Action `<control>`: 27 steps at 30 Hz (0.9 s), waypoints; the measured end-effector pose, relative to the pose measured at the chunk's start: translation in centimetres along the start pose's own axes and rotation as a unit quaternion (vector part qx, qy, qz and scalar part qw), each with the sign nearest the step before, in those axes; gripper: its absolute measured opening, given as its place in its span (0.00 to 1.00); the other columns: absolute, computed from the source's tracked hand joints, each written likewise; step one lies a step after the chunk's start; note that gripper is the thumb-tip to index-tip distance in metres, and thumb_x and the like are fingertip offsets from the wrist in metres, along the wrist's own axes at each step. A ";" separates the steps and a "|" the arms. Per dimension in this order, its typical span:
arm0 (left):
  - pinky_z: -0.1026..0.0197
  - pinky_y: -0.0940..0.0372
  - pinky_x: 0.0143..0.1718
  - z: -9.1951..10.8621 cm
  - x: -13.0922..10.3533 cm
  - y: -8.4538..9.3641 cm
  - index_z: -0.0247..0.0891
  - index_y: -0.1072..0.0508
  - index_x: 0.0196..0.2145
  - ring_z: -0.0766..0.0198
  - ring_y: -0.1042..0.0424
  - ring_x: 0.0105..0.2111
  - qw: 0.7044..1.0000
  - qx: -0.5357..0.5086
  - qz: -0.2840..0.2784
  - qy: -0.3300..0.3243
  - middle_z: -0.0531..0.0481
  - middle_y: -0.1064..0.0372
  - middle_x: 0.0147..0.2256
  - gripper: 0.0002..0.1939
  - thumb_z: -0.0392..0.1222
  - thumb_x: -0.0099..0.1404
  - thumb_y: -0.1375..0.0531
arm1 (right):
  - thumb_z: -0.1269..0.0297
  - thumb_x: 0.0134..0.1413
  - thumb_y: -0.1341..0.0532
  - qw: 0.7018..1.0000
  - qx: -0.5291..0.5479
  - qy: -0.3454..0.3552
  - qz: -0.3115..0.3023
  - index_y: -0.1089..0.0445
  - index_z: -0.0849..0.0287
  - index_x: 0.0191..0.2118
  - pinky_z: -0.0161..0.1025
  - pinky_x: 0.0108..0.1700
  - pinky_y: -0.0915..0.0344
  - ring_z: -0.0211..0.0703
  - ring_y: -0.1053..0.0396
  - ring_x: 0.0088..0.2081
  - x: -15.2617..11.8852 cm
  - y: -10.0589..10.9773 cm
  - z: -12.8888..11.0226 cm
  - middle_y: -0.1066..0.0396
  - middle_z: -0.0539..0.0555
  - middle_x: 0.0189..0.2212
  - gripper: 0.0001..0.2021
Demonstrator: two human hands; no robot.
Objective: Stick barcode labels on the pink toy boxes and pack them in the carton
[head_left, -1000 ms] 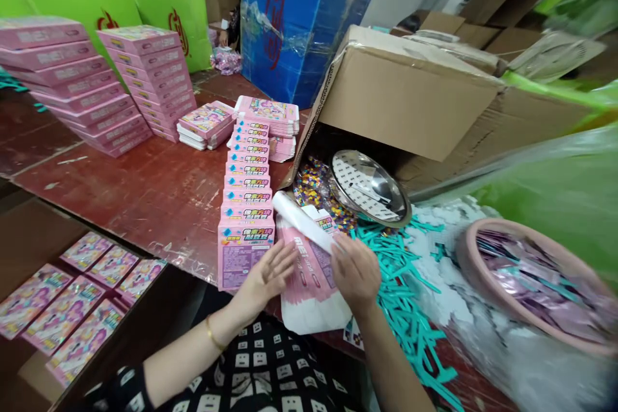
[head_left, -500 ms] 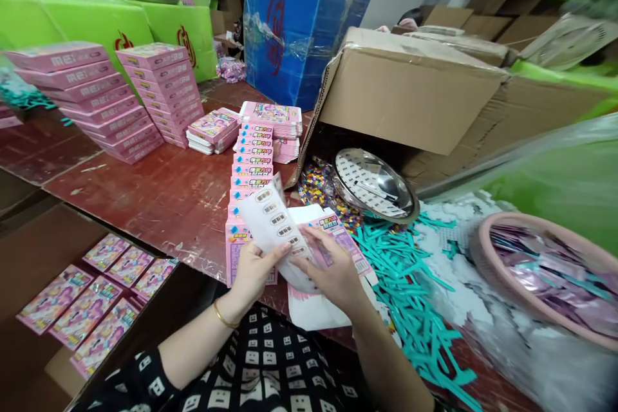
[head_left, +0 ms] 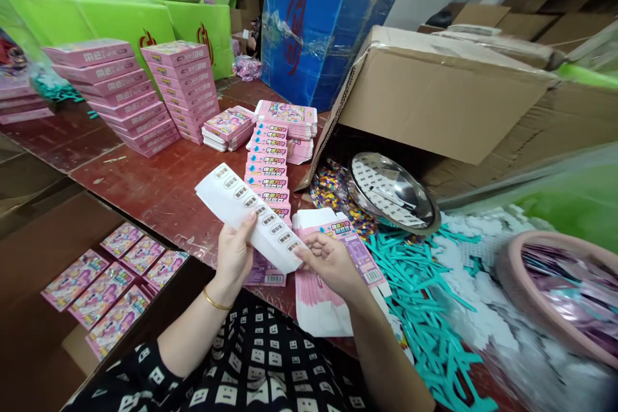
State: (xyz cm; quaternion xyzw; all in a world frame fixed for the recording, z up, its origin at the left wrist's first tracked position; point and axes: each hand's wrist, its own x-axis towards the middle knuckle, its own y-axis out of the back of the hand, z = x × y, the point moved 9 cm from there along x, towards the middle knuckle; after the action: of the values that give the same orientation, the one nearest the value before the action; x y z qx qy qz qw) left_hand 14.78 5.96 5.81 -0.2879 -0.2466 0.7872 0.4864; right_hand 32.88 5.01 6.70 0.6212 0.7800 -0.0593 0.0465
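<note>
Scuffed red paint shows across the worktable (head_left: 164, 190) in front of me, where two tall stacks of pink boxes (head_left: 181, 90) stand to my left. A row of pink boxes (head_left: 267, 167) runs away from me, flat cartons (head_left: 321, 315) lie near my edge, teal plastic sticks (head_left: 434, 309) sprawl to my right, and a blue box (head_left: 309, 32) towers behind.

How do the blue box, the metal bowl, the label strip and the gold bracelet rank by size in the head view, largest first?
1. Blue box, though the frame cuts off its top
2. Metal bowl and label strip: too close to rank, and the strip is nearer the camera
3. Gold bracelet
</note>
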 end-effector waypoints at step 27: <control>0.54 0.28 0.45 -1.7 1.5 2.2 0.32 0.20 0.35 0.55 0.21 0.37 0.996 0.091 -0.019 0.008 0.42 0.20 0.39 0.22 0.37 0.40 0.23 | 0.61 0.55 0.36 0.966 -0.156 0.193 0.077 0.25 0.56 0.33 0.39 0.32 0.28 0.42 0.27 0.30 0.3 1.4 -3.3 0.23 0.52 0.28 0.06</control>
State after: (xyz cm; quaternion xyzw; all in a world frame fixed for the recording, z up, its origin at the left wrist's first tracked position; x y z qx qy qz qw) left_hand 14.04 6.60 2.81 -0.2438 -0.1752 0.7950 0.5271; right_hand 34.13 6.12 9.84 0.6643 0.7235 0.1878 -0.0044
